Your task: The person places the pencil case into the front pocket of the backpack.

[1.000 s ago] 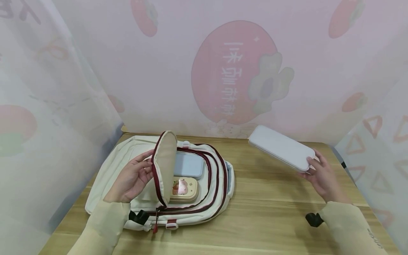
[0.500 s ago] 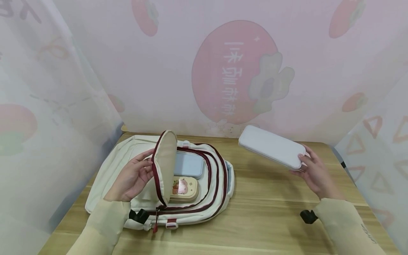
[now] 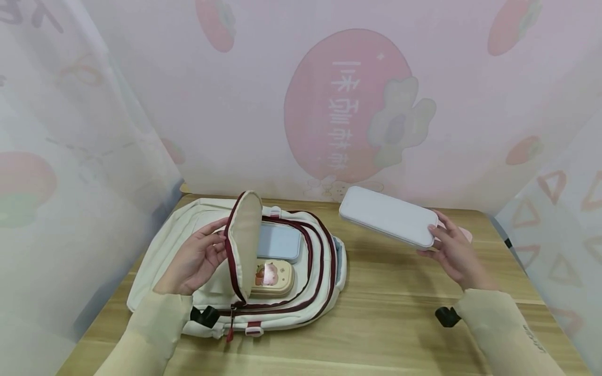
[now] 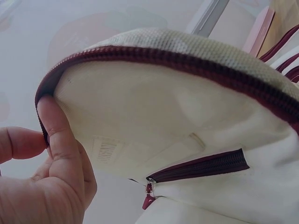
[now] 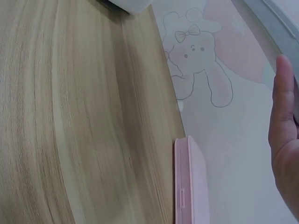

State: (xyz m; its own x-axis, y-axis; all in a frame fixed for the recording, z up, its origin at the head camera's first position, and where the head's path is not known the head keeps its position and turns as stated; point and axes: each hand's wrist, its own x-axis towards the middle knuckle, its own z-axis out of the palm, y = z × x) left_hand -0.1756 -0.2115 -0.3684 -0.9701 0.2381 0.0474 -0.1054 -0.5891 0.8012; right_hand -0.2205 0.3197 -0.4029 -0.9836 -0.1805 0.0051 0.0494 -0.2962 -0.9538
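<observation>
My left hand (image 3: 197,261) pinches the dark-red zip edge of a raised cream flap (image 3: 245,245) on a white backpack (image 3: 157,271). The left wrist view shows thumb and fingers on the rim of that flap (image 4: 135,93). Inside the uncovered pocket lie a light blue case (image 3: 279,243) and a smaller cream case with a cartoon picture (image 3: 282,277). Above the table on the right, my right hand (image 3: 456,258) grips the near end of a long white pencil case (image 3: 388,216), held tilted. The right wrist view catches only its grey edge (image 5: 275,32).
A pink case (image 5: 198,186) is by the back wall, mostly hidden behind the right hand in the head view. The wooden table (image 3: 376,324) reaches patterned cloth walls at the back and sides. A red zip pull (image 3: 230,334) hangs at the backpack's near side.
My right hand has moved left toward the backpack with the white pencil case, and the pink case behind it has come into view. The left hand and flap have stayed nearly still.
</observation>
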